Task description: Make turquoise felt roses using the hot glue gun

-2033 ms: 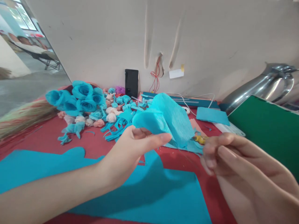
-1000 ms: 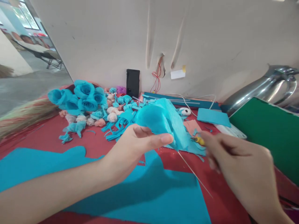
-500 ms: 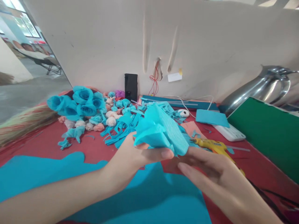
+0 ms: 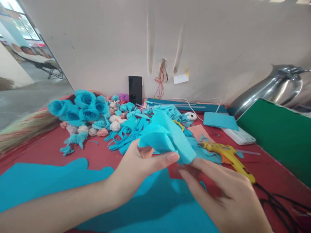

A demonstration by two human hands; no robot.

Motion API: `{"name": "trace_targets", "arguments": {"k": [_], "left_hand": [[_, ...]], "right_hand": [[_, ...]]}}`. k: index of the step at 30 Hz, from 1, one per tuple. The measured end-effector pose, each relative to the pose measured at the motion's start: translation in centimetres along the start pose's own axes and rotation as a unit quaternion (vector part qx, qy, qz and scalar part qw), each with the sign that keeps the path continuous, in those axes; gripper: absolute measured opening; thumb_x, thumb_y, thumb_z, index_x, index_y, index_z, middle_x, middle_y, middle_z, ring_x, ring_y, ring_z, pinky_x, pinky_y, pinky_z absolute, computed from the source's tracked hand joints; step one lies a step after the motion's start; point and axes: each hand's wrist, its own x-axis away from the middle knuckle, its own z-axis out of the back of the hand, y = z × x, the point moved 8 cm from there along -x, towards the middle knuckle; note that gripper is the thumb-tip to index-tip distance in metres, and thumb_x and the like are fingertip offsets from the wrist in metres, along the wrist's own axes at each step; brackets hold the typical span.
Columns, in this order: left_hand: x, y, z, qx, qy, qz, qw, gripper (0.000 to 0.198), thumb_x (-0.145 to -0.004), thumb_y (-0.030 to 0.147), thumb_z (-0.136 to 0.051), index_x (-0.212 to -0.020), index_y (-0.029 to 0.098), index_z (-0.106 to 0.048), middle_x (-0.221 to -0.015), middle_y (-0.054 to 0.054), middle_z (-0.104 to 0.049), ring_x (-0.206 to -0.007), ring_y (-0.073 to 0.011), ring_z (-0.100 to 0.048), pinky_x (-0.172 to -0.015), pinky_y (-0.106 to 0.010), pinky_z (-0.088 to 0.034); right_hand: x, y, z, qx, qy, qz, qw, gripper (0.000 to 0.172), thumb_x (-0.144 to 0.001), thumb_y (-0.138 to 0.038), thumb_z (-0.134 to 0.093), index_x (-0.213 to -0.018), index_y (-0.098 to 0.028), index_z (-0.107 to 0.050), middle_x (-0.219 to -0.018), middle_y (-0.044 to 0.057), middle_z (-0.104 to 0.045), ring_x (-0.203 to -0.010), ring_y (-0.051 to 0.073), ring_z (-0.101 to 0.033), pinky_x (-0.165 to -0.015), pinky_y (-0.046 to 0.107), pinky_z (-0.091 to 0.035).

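A light-blue crepe paper flower (image 4: pixel 159 137) with loose, cupped petals is held up over the middle of the table. My left hand (image 4: pixel 145 163) is closed around its lower part, thumb lying across the front. My right hand (image 4: pixel 216 187) comes in from the right, its thumb and fingers drawn together at the flower's lower right edge. The tips of these fingers are partly hidden under the paper. Beneath both hands lies a large blue paper sheet (image 4: pixel 46 178). To the right of the flower, a yellow glue gun (image 4: pixel 223 150) rests on the red tabletop.
Finished blue paper roses (image 4: pixel 84 100) and small pastel rosettes (image 4: pixel 115 126) are heaped at the left. Blue paper scraps (image 4: pixel 128 129) lie behind the flower. A black phone (image 4: pixel 135 90) leans on the wall. A green board (image 4: pixel 279 139) and a steel jug (image 4: pixel 267 85) stand right.
My right hand has shifted slightly left and down, its thumb moving in beneath the flower. More of the glue gun shows. My left hand keeps its hold on the flower.
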Motion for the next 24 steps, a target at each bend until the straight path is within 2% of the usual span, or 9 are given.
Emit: {"name": "trace_targets", "arguments": {"k": [2,4,6,9,13,15,18,20,24], "left_hand": [[0.1,-0.5,0.6,-0.005,0.045,0.024,0.999,0.022,-0.057,0.032,-0.076,-0.060,0.018,-0.060,-0.058,0.007,-0.060,-0.060,-0.0073,-0.056,-0.056,-0.016,-0.045],[0.3,-1.1,1.3,-0.019,0.090,0.056,0.994,0.028,-0.049,0.034,-0.080,-0.057,0.018,-0.058,-0.055,0.007,-0.059,-0.057,-0.0070,-0.054,-0.051,-0.015,-0.043],[0.5,-1.5,1.5,-0.028,0.103,0.074,0.992,0.030,-0.046,0.033,-0.081,-0.060,0.018,-0.060,-0.061,0.006,-0.062,-0.061,-0.0083,-0.056,-0.051,-0.016,-0.043],[0.5,-1.6,0.9,-0.007,0.064,0.070,0.995,0.025,-0.051,0.029,-0.080,-0.066,0.019,-0.062,-0.069,0.004,-0.065,-0.070,-0.0119,-0.059,-0.057,-0.018,-0.046],[0.5,-1.5,-0.6,0.027,-0.015,0.066,0.997,0.016,-0.059,0.024,-0.076,-0.065,0.018,-0.063,-0.074,0.003,-0.066,-0.072,-0.0136,-0.060,-0.065,-0.022,-0.048],[0.5,-1.6,-0.2,0.014,0.009,0.070,0.997,0.018,-0.056,0.025,-0.077,-0.062,0.018,-0.061,-0.070,0.003,-0.064,-0.068,-0.0136,-0.059,-0.062,-0.022,-0.047],[0.5,-1.4,0.9,-0.026,0.067,0.063,0.995,0.026,-0.050,0.030,-0.079,-0.058,0.018,-0.057,-0.061,0.003,-0.060,-0.061,-0.0130,-0.054,-0.055,-0.023,-0.044],[0.5,-0.9,1.3,-0.051,0.077,0.044,0.995,0.031,-0.051,0.034,-0.078,-0.054,0.018,-0.052,-0.055,0.004,-0.053,-0.056,-0.0117,-0.050,-0.052,-0.023,-0.040],[0.5,0.2,2.2,-0.083,0.096,0.017,0.992,0.045,-0.053,0.043,-0.075,-0.051,0.018,-0.037,-0.049,0.006,-0.030,-0.047,-0.0072,-0.030,-0.043,-0.021,-0.024]], "right_hand": [[-0.1,-0.1,0.6,0.007,0.035,-0.003,0.999,0.008,-0.077,-0.017,-0.058,-0.072,-0.023,-0.054,-0.062,-0.010,-0.061,-0.052,0.004,-0.057,-0.055,0.007,-0.044],[-0.2,0.2,0.5,-0.011,0.020,-0.028,0.999,0.008,-0.076,-0.019,-0.059,-0.069,-0.023,-0.057,-0.057,-0.010,-0.060,-0.047,0.003,-0.055,-0.050,0.006,-0.044],[-0.3,0.6,0.5,-0.023,0.004,-0.061,0.998,0.014,-0.076,-0.022,-0.059,-0.062,-0.022,-0.058,-0.052,-0.010,-0.059,-0.043,0.004,-0.053,-0.045,0.006,-0.043],[-0.2,0.8,0.8,-0.009,0.013,-0.091,0.996,0.027,-0.078,-0.027,-0.055,-0.052,-0.020,-0.057,-0.047,-0.007,-0.057,-0.039,0.006,-0.051,-0.038,0.009,-0.041],[-0.3,0.9,0.8,0.013,0.006,-0.103,0.995,0.032,-0.080,-0.029,-0.049,-0.052,-0.021,-0.063,-0.045,-0.005,-0.058,-0.036,0.008,-0.051,-0.035,0.013,-0.040],[-0.3,1.0,0.8,0.005,0.011,-0.104,0.994,0.030,-0.079,-0.028,-0.050,-0.053,-0.022,-0.063,-0.045,-0.005,-0.058,-0.035,0.008,-0.049,-0.033,0.014,-0.038],[-0.2,1.0,0.7,-0.038,0.022,-0.103,0.994,0.021,-0.075,-0.021,-0.053,-0.056,-0.023,-0.062,-0.048,-0.007,-0.060,-0.038,0.007,-0.051,-0.037,0.012,-0.041],[-0.2,1.0,0.7,-0.055,0.019,-0.105,0.993,0.018,-0.073,-0.016,-0.054,-0.058,-0.024,-0.061,-0.051,-0.009,-0.061,-0.041,0.006,-0.054,-0.043,0.010,-0.045],[-0.6,1.2,1.1,-0.038,0.008,-0.115,0.993,0.014,-0.075,-0.016,-0.056,-0.069,-0.026,-0.064,-0.058,-0.010,-0.065,-0.047,0.007,-0.060,-0.046,0.008,-0.046]]}}
